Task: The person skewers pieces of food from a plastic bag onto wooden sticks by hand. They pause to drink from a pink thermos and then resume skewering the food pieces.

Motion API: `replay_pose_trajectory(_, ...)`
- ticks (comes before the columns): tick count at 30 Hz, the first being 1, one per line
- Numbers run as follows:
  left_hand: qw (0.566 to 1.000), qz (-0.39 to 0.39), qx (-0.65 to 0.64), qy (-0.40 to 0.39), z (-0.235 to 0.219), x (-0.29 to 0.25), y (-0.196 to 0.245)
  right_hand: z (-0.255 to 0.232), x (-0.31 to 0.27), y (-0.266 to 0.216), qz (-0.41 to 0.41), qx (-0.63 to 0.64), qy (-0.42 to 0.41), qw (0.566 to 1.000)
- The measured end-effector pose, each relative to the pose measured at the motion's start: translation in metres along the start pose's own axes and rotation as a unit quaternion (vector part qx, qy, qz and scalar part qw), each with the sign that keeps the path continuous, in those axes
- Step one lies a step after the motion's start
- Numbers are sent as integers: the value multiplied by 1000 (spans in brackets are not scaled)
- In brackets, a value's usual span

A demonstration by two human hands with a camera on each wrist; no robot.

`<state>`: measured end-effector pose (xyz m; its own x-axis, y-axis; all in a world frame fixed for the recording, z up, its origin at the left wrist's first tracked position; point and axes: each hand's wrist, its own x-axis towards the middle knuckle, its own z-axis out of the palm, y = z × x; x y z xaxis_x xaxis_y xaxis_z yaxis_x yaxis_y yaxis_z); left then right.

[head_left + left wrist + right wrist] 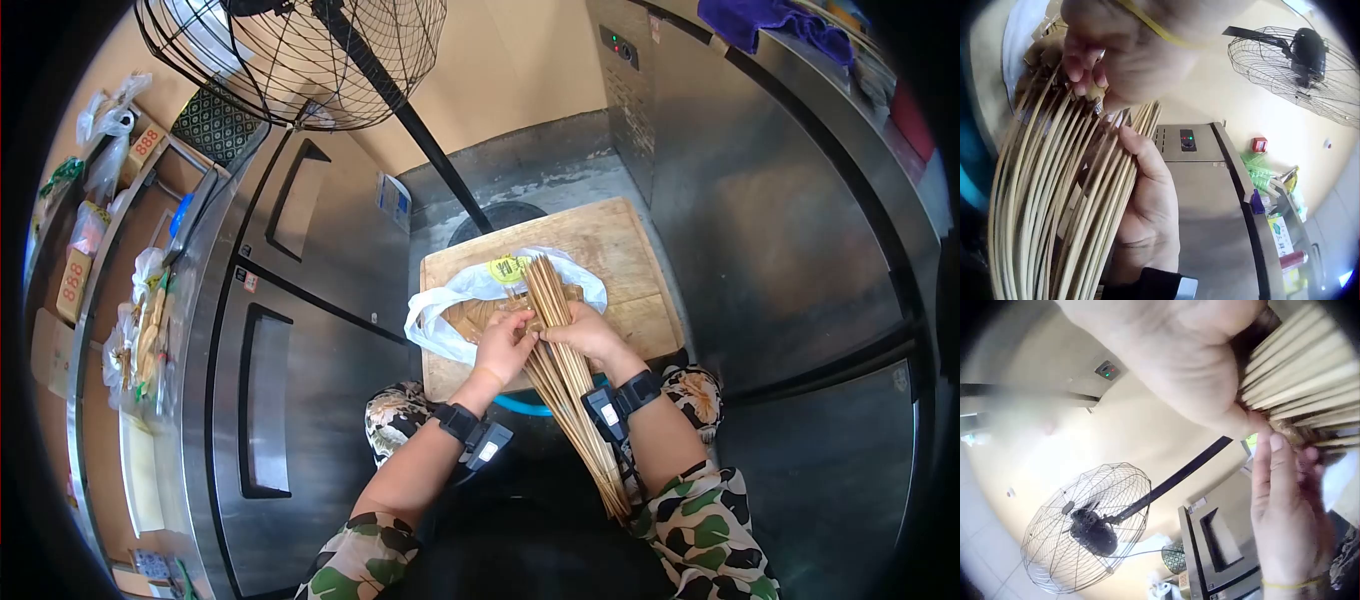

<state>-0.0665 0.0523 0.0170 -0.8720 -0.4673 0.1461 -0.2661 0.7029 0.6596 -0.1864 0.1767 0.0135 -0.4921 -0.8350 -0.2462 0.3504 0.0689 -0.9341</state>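
Observation:
A fanned bundle of thin bamboo skewers [568, 390] slants across my lap, its upper ends over a wooden board. My right hand [592, 338] grips the bundle near those ends, thumb lying along the sticks in the left wrist view. The left hand [503, 347] meets it there, fingertips pinching a small brown food piece [1286, 430] at the skewer ends. More flat brown pieces [463, 322] lie in an opened white plastic bag [432, 318] beneath both hands. Other brown bits sit around the stick ends in the left wrist view. The palms hide part of the pinch.
The wooden board [640, 262] stands low between steel cabinets, left [340, 230] and right [760, 200]. Behind it rises a black caged floor fan [385, 85]. A shelf with bagged goods [145, 330] is at far left. A blue rim [522, 405] shows below the board.

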Motion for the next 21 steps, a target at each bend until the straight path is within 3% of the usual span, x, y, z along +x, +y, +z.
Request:
replay_pose_trajectory(3, 997, -28, 67, -17, -9, -2, 17, -4, -2, -1, 19, -2, 22, 1000)
replay_pose_trajectory(7, 986, -1, 167, 3, -16, -1, 24, -14, -5, -10, 85, 145, 30, 985)
replay_pose_trajectory(11, 985, -15, 169, -5, -14, 3, 20, -16, 5, 3, 77, 84, 34, 993)
replay_pose_trajectory(14, 989, 6, 148, 20, -9, 3, 19, -10, 13, 16, -2, 90, 46, 995)
replay_pose_trajectory(17, 988, 20, 155, 3, -6, 3, 18, -10, 21, 26, -110, -140, 118, 977)
replay_pose_trajectory(21, 986, 10, 162, -33, -8, 5, 21, -4, 5, -3, -35, -353, 144, 924)
